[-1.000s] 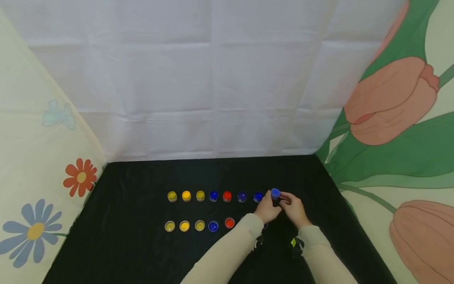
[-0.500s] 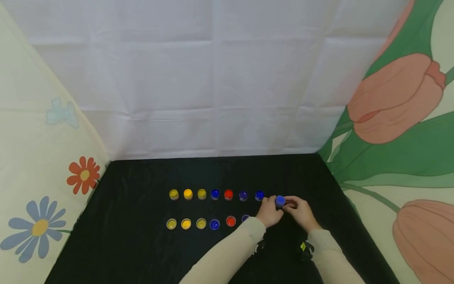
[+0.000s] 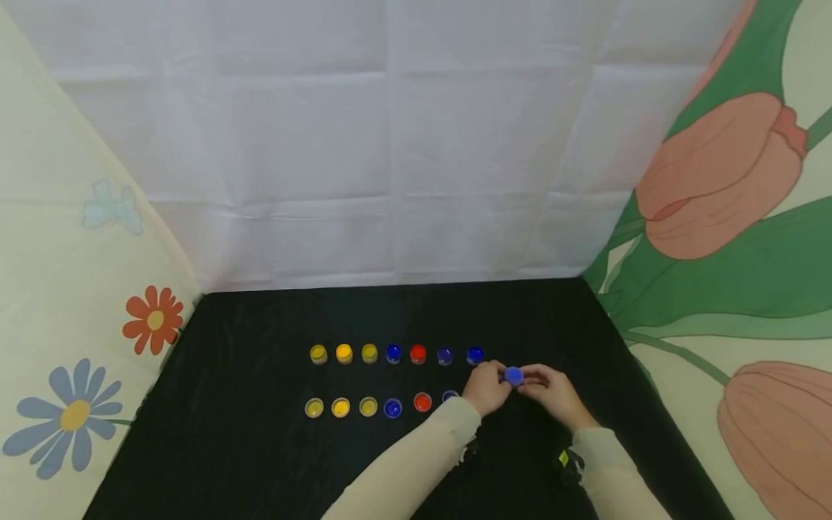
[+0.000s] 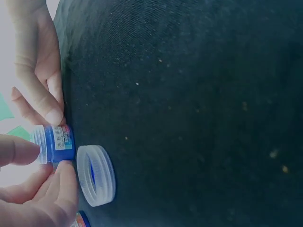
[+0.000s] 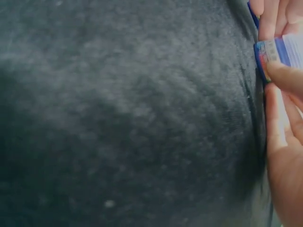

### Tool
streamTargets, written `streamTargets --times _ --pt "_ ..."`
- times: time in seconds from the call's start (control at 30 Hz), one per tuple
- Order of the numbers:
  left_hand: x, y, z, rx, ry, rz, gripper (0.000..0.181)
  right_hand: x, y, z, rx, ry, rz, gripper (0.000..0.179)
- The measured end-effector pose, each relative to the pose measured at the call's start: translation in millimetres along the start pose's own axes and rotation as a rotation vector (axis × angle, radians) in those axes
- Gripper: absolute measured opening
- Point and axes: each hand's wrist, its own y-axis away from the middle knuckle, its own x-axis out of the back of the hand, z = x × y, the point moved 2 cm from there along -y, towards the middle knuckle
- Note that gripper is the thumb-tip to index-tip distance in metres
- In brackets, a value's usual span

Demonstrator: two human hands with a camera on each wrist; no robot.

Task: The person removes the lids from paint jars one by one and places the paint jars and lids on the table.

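Observation:
Both hands hold a small blue paint jar [image 3: 513, 376] with a translucent ribbed lid, at the right end of the back row of jars. In the left wrist view the jar [image 4: 61, 142] stands upright with a printed label. My left hand [image 3: 487, 388] has its thumb at the lid and fingers against the jar's side. On the other side, my right hand [image 3: 554, 392] grips the jar body with thumb and fingers, clearest in the right wrist view, where the jar [image 5: 274, 56] sits low by the black cloth. A loose translucent lid [image 4: 97, 175] lies beside it.
Open paint jars, including a red jar [image 3: 418, 354] and a yellow jar [image 3: 344, 353], stand in a back row. Loose lids such as a red-stained lid [image 3: 422, 401] form a front row. Black cloth [image 3: 260, 462] covers the table; a white sheet [image 3: 390, 144] hangs behind.
Both hands have brought the blue jar a little nearer to me and slightly right. The right hand has shifted right, its fingers still at the jar. The rows have not been rearranged.

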Motion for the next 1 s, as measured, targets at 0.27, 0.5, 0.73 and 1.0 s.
streamTargets --times 0.27,0.5,0.73,1.0 --pt "3.4 5.1 -1.9 -0.072 -0.036 -0.004 0.030 -4.4 4.7 4.6 0.039 -0.061 0.002 0.031" --pt "7.2 9.1 -3.1 -0.060 -0.041 0.037 0.021 -11.5 7.1 4.6 0.069 -0.034 0.044 0.029" --pt "6.2 8.7 -1.0 -0.102 -0.104 0.078 0.017 -12.2 8.3 2.5 0.074 -0.018 0.084 0.026" --pt "5.3 7.3 1.6 -0.121 -0.232 0.029 0.030 -11.9 7.4 3.7 0.098 0.001 0.097 0.026"
